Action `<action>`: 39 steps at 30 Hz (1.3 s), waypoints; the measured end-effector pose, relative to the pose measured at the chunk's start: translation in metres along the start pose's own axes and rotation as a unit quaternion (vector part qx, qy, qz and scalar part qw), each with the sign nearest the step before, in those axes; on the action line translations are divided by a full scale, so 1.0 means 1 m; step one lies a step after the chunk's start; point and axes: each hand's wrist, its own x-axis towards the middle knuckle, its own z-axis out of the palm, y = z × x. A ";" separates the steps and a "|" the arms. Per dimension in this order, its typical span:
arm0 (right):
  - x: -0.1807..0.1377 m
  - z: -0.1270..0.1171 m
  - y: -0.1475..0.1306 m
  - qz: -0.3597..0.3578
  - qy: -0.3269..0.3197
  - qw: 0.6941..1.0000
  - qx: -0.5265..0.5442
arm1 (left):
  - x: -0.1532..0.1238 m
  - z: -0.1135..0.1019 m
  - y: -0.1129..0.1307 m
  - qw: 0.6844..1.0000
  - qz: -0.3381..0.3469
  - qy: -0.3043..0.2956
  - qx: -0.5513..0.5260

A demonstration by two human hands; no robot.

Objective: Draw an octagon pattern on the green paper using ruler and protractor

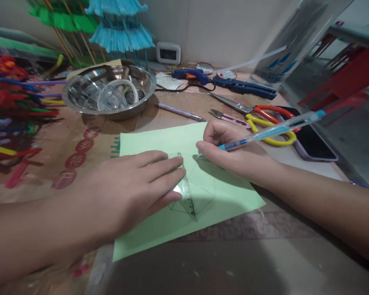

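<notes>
A light green sheet of paper (227, 196) lies on the table in front of me. My left hand (135, 184) lies flat on it, fingers stretched out, pressing a clear plastic triangle ruler (189, 196) onto the sheet. My right hand (233, 153) is closed round a blue pen (273, 131), whose tip touches the paper beside the ruler's upper corner. Thin pencil lines show on the paper near the ruler.
A steel bowl (80, 100) holding clear tape rolls stands at the back. Behind the paper lie a lilac pen (180, 111), a blue glue gun (192, 75), scissors (264, 119), small snips (229, 118) and a phone (313, 143). Coloured pipe cleaners (9, 106) pile up at the left.
</notes>
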 end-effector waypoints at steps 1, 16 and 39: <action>0.000 0.000 0.000 -0.001 -0.001 1.000 0.001 | 0.000 0.000 0.000 1.000 0.001 0.003 0.001; 0.000 0.001 0.001 -0.001 -0.009 1.000 0.004 | 0.000 -0.001 0.002 1.000 0.002 0.013 0.005; -0.001 0.000 -0.002 0.011 -0.017 1.000 0.010 | -0.001 0.002 0.000 1.000 0.001 0.017 0.011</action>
